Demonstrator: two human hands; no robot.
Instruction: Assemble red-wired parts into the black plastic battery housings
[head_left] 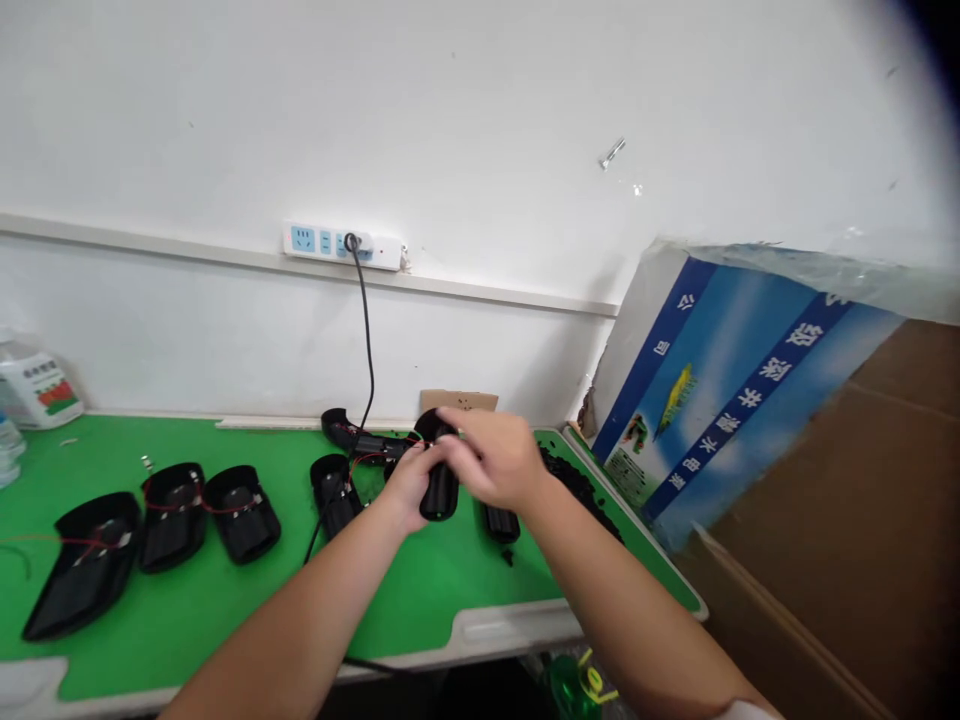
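The left grip [409, 488] clasps a black housing [439, 495] by its left side, thumb across it, above the green tabletop [409, 600]. The housing lies just right of that nearer hand, long axis running away from the person. The right grip [504, 455] curls over its far end from the right; whether its fingers pinch anything, I cannot tell.

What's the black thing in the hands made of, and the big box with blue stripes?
Black thing: probably hard plastic, smooth and slightly shiny, because pale light glints along its ridges.

Big box: most likely cardboard, printed in colour on one side, since plain brown, dull panels show beside the picture.
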